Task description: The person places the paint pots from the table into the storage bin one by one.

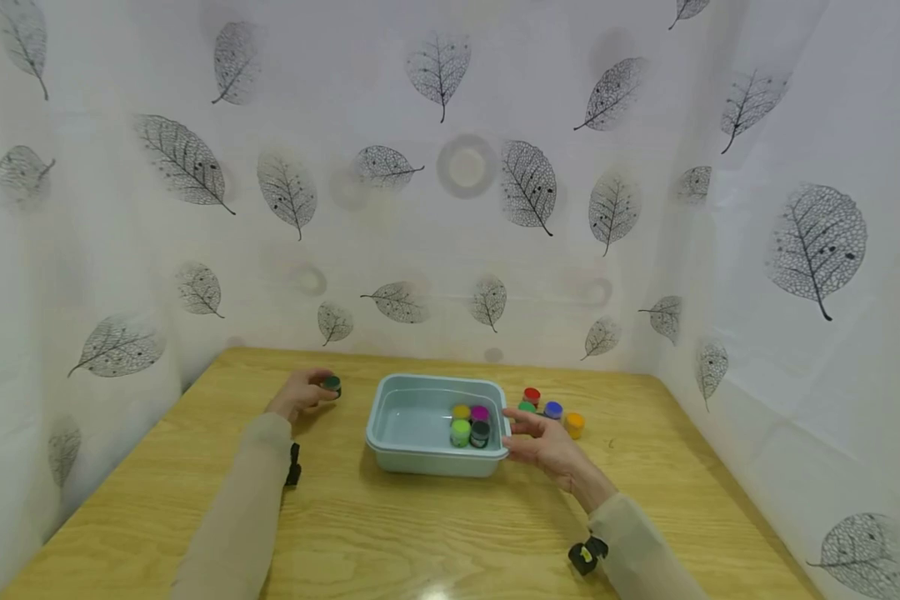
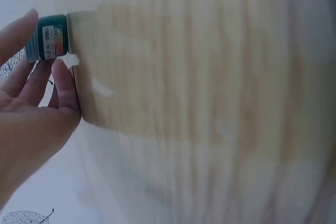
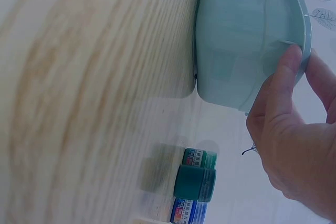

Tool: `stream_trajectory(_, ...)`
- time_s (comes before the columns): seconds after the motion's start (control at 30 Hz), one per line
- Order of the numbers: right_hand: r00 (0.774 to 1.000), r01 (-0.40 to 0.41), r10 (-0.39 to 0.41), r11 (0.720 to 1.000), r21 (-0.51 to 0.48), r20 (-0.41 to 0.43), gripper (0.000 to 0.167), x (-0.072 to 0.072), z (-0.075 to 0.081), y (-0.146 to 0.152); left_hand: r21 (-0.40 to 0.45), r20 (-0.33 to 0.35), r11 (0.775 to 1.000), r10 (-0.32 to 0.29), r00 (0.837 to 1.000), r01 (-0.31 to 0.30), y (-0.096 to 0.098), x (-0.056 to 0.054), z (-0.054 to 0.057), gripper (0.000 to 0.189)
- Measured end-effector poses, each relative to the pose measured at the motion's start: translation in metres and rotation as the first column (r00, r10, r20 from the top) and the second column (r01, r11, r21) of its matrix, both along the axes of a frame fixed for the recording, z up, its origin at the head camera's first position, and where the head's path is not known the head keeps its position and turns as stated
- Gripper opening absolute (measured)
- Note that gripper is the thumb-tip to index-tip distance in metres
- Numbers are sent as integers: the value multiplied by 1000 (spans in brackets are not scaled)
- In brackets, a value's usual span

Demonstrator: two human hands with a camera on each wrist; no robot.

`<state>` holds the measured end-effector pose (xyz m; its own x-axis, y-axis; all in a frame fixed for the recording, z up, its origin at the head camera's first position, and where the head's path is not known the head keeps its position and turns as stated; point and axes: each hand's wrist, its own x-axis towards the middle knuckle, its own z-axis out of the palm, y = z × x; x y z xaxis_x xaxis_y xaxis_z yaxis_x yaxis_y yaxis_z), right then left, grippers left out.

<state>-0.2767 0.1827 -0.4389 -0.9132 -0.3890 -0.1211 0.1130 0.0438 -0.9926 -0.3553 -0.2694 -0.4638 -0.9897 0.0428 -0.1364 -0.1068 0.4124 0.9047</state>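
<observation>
Left of the bin, my left hand (image 1: 303,395) holds a small dark green paint jar (image 1: 332,386) between thumb and fingers. The left wrist view shows that paint jar (image 2: 52,38) on its base at the tabletop, a white label on its side. My right hand (image 1: 551,450) pinches the right rim of a pale blue plastic bin (image 1: 412,464). In the right wrist view the fingers (image 3: 283,82) press the bin's outer wall under the rim. Inside the bin, at its right end, stand a yellow jar (image 1: 461,412), a magenta jar (image 1: 480,413), a light green jar (image 1: 460,432) and a dark jar (image 1: 479,433).
Right of the bin stand a red jar (image 1: 532,397), a green jar (image 1: 526,407), a blue jar (image 1: 552,409) and an orange jar (image 1: 574,426). A dark teal jar (image 3: 194,183) shows among them in the right wrist view. A leaf-patterned curtain (image 1: 435,250) surrounds the wooden table (image 1: 420,533).
</observation>
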Motion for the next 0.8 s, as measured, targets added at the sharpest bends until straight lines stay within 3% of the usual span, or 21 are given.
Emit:
stream_trajectory(0.23,1000,-2,2,1000,-3,0,68,0,-1,1,24,31,995,91,995,-92,7,2,1,58)
stream_trajectory(0.5,1000,1,-1,1000,7,2,66,-1,-3,0,27,29,996,82,996,-83,4,3,-2,56)
stream_trajectory(0.8,1000,4,-4,1000,6,-2,66,-2,-3,0,116,70,989,88,994,-96,9,8,11,63)
